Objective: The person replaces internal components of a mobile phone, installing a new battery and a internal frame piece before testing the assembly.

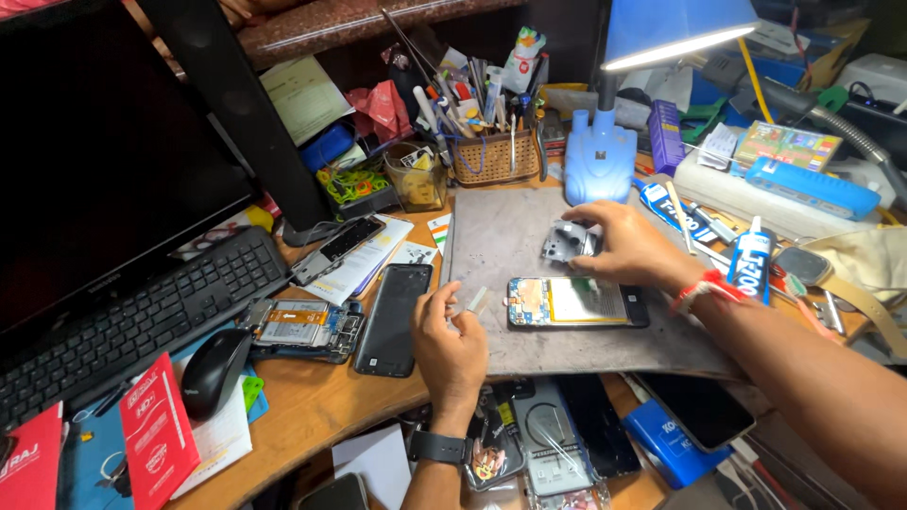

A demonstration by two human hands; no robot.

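Note:
An opened phone lies face down on a grey work mat, its battery and circuit board exposed. My right hand reaches over the phone's far edge and grips a small grey metal cover piece just beyond it. My left hand rests at the mat's near left edge, fingers pinched on a small pale strip. A dark watch sits on my left wrist, a red thread on my right.
A black phone back and another opened phone lie left of the mat. Keyboard, mouse, monitor at left. A blue lamp, tool basket and glue tube stand behind and right. Several phone parts crowd the front edge.

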